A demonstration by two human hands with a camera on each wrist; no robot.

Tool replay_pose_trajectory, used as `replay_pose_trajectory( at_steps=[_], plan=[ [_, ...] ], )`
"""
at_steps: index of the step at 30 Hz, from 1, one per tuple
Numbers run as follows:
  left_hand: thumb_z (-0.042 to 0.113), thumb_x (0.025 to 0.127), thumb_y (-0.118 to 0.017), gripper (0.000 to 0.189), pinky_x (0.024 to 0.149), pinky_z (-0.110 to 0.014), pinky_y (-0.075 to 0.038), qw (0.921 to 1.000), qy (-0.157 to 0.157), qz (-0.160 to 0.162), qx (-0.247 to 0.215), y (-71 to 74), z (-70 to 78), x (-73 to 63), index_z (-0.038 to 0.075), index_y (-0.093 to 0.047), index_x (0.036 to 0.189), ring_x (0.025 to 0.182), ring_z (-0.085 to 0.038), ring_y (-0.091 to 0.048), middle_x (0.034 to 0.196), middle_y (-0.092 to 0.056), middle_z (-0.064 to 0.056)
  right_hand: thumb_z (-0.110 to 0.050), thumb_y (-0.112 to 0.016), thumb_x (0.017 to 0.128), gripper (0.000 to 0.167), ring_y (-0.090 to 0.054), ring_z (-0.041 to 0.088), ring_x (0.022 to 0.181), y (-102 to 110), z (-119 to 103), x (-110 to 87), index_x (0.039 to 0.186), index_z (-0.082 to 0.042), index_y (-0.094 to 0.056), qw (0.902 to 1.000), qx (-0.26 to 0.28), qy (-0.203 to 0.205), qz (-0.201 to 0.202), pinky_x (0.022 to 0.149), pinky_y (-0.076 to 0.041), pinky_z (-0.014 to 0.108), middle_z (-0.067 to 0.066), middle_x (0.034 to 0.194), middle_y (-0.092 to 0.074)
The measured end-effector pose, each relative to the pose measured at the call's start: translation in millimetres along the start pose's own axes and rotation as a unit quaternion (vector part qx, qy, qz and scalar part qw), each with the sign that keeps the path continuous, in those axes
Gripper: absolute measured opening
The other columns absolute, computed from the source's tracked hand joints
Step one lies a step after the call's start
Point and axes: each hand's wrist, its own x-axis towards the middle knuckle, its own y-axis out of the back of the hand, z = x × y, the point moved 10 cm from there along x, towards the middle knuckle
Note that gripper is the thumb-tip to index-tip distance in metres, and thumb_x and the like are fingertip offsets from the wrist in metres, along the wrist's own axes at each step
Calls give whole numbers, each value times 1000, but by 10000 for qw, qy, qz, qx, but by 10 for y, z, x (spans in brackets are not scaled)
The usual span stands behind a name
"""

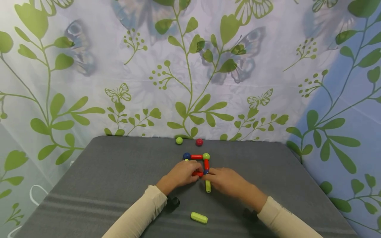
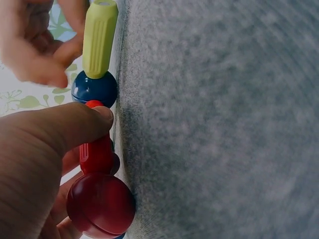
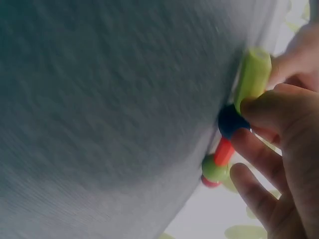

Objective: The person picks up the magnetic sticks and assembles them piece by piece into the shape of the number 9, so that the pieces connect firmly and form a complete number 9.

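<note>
Magnetic rods and balls form a frame on the table. My left hand (image 1: 184,173) pinches a red rod (image 2: 95,154) between thumb and fingers. That rod lies between a red ball (image 2: 101,205) and a blue ball (image 2: 94,89). From the blue ball a yellow-green rod (image 1: 208,186) sticks out toward me. My right hand (image 1: 226,181) is beside this ball and rod, fingers loosely bent; in the left wrist view a gap shows between its fingertips and the ball. Another red rod (image 1: 206,164) runs back to a green ball (image 1: 206,156).
At the frame's back, a red rod (image 1: 196,157) joins the green ball to a blue ball (image 1: 186,156). Behind lie a loose green ball (image 1: 179,140) and a red ball (image 1: 199,142). A yellow-green rod (image 1: 199,218) lies nearer me on the grey table (image 1: 119,172). A patterned curtain (image 1: 143,82) hangs behind.
</note>
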Motion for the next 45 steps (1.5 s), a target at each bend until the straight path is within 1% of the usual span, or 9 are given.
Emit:
replay_pose_trajectory(
  at_steps=[5,8,12,18,24,27,31,36,45],
  plan=[
    [19,88,-79,18,76,-26,-49,10000,70,2,47,16,-43,-9,19,-70,103,78,-9,-57,97,-64,6,-6,-77,88,38,-49,7,69,40,328,136,123,-17,-67,9959,684,-581,-129,61,-46,25,-3,97,-58],
    [19,88,-80,17,74,-26,-48,9999,103,-6,33,16,-66,-15,19,-69,101,76,-9,-55,94,-62,7,-11,-75,91,35,-50,7,69,18,571,273,125,-16,-67,9902,884,-1037,-314,59,-45,26,0,99,-58],
    [19,88,-79,15,71,-25,-46,9999,107,-38,-7,-12,-84,-6,19,-69,99,73,-8,-52,90,-59,8,-17,-73,95,35,-54,9,74,-40,879,472,129,-17,-65,9817,921,-1580,-539,64,-47,29,3,108,-60],
    [19,88,-80,16,72,-22,-45,9999,34,-98,40,-61,-71,48,20,-69,100,74,-7,-52,91,-59,9,-16,-72,95,38,-60,21,87,-82,1235,735,132,-12,-62,9739,853,-1970,-742,76,-52,40,9,114,-57],
    [19,87,-80,16,72,-21,-44,9998,-46,-160,92,-67,2,84,19,-71,100,75,-7,-52,91,-60,9,-10,-68,96,41,-61,32,103,-276,1514,834,136,-8,-61,9639,1010,-2274,-951,89,-50,49,18,127,-54],
    [20,88,-80,16,71,-20,-43,9998,-71,-176,102,-79,19,90,19,-71,101,76,-6,-51,91,-60,9,-9,-66,97,42,-59,34,111,-399,1614,860,139,-8,-60,9597,1057,-2377,-1059,94,-48,51,19,131,-52],
    [20,87,-80,18,70,-20,-42,9998,-80,-143,134,-91,-1,83,20,-70,102,75,-6,-51,91,-59,9,-7,-67,97,41,-57,36,114,-495,1673,919,138,-6,-60,9579,1162,-2401,-1061,98,-46,51,20,129,-53],
    [20,86,-81,18,69,-19,-42,9998,-69,-51,169,-50,-47,44,19,-71,101,74,-6,-51,91,-60,9,-3,-69,94,34,-57,34,105,-541,1680,999,127,-5,-64,9595,1201,-2353,-978,95,-47,50,18,118,-54],
    [20,87,-81,18,69,-18,-42,9999,-38,-48,147,-32,-50,44,19,-72,102,74,-6,-50,90,-60,10,-4,-71,93,21,-54,28,91,-516,1718,868,111,-8,-60,9580,1153,-2493,-831,83,-49,45,11,102,-52]
  ],
)
